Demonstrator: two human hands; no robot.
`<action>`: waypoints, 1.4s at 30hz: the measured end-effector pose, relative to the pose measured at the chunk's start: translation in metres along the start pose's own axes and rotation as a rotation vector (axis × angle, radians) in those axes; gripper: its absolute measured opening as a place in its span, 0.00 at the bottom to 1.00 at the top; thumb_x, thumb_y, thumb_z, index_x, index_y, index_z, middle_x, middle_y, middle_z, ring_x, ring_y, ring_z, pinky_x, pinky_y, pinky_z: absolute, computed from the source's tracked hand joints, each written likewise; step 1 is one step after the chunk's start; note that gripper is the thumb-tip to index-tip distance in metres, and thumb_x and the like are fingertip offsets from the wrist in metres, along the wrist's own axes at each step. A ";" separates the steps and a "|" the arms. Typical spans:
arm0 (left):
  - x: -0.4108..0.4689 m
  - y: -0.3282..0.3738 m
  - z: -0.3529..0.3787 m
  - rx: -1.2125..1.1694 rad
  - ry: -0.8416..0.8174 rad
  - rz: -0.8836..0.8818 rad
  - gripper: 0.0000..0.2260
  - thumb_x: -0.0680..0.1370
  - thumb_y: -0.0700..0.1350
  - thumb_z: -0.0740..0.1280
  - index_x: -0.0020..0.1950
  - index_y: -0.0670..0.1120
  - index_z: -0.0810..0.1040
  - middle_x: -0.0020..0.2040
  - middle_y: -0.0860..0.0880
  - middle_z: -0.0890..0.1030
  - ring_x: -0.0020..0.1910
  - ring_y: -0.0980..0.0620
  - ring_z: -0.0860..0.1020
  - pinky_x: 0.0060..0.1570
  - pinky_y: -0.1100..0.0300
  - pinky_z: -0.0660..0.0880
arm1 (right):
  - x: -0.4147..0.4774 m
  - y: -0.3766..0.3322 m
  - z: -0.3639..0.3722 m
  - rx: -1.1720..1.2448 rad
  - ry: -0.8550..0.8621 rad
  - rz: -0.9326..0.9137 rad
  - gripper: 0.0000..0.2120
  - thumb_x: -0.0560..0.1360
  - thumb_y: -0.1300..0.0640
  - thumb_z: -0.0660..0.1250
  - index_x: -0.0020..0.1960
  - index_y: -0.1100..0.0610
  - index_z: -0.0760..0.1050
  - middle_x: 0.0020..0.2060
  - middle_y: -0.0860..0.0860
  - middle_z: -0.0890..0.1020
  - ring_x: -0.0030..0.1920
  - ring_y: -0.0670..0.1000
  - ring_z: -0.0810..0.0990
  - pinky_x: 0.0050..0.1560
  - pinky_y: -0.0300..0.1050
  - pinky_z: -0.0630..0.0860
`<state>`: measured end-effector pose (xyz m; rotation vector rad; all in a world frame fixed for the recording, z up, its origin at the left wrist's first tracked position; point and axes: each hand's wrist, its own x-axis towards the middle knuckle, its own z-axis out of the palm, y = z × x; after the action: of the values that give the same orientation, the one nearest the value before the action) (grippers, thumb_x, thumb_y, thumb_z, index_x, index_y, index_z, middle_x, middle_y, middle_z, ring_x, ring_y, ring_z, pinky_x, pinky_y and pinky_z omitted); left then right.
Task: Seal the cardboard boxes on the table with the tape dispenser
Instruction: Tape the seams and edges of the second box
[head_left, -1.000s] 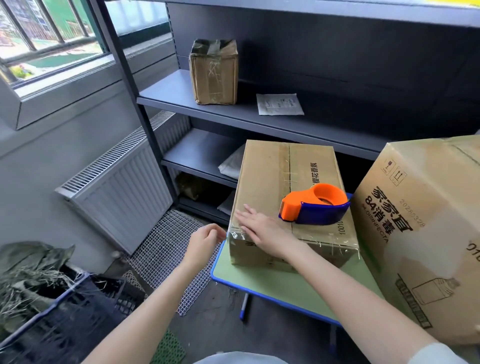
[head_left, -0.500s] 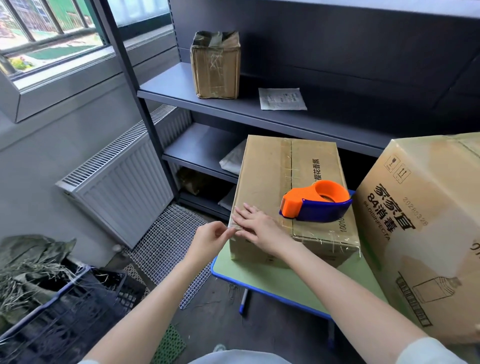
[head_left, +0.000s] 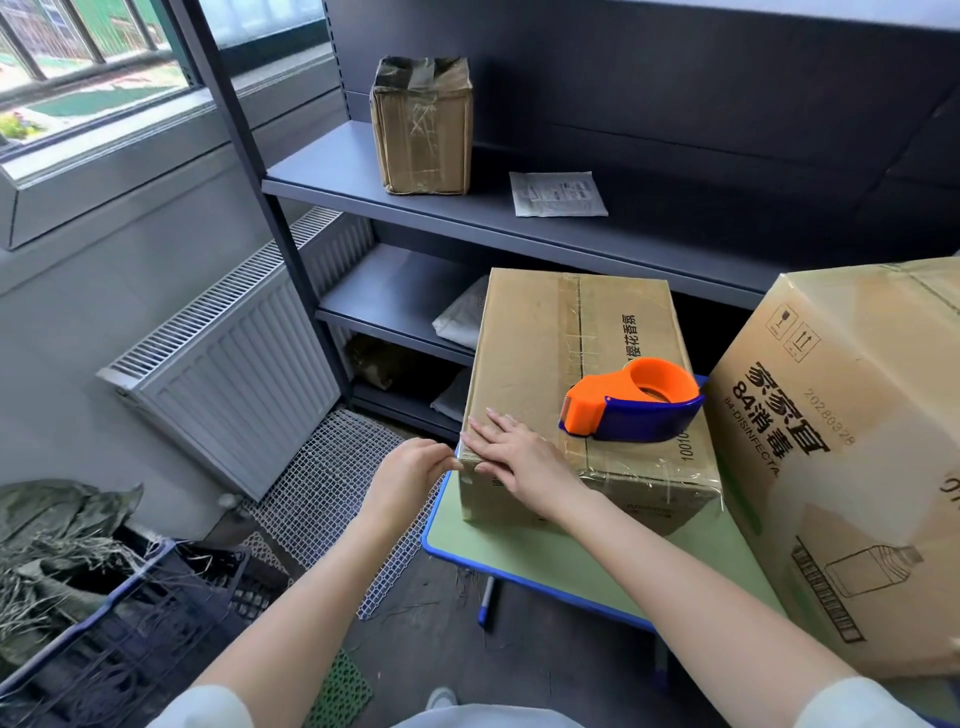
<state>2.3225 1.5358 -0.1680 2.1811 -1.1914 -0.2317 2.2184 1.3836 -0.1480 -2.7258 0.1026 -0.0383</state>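
Since a second ago my left hand (head_left: 410, 480) has closed in to pinch clear tape (head_left: 649, 475) at the near-left corner of the brown cardboard box (head_left: 535, 353) on the green table (head_left: 519, 558), while my flat right hand (head_left: 519, 457) atop it lies nearer the orange-and-blue plastic tape dispenser (head_left: 631, 405) on its right half.

Pale whitish sleeves (head_left: 857, 701) (ending above the elbows), forearms (head_left: 675, 561) bare.

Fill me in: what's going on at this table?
A person is taping the smaller cardboard box on the green table. The right hand presses flat on its near left corner, while the left hand seems to pinch the clear tape at that corner's edge. The tape dispenser sits unheld on the box top. A larger box stands to the right.
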 end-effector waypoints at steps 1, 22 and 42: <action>0.000 -0.001 0.000 0.031 0.003 0.029 0.26 0.74 0.61 0.54 0.38 0.41 0.79 0.35 0.48 0.79 0.37 0.49 0.75 0.39 0.55 0.72 | 0.000 0.000 0.000 -0.004 -0.001 -0.001 0.21 0.79 0.57 0.60 0.72 0.55 0.65 0.73 0.51 0.61 0.75 0.54 0.54 0.71 0.39 0.43; 0.007 0.026 0.019 0.376 0.007 0.366 0.28 0.81 0.58 0.50 0.67 0.39 0.73 0.66 0.43 0.75 0.67 0.44 0.71 0.69 0.56 0.57 | -0.049 0.029 -0.025 -0.169 -0.126 0.065 0.29 0.81 0.48 0.55 0.77 0.55 0.49 0.76 0.49 0.50 0.76 0.49 0.46 0.73 0.40 0.41; 0.016 0.058 0.051 0.526 0.117 0.457 0.26 0.81 0.56 0.51 0.61 0.38 0.78 0.61 0.43 0.79 0.62 0.46 0.76 0.67 0.51 0.65 | -0.080 0.048 -0.031 -0.110 0.085 -0.011 0.22 0.81 0.56 0.58 0.73 0.58 0.62 0.72 0.51 0.64 0.74 0.49 0.59 0.71 0.38 0.51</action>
<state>2.2698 1.4780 -0.1706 2.2168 -1.7856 0.4432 2.1338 1.3334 -0.1398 -2.8351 0.1176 -0.1564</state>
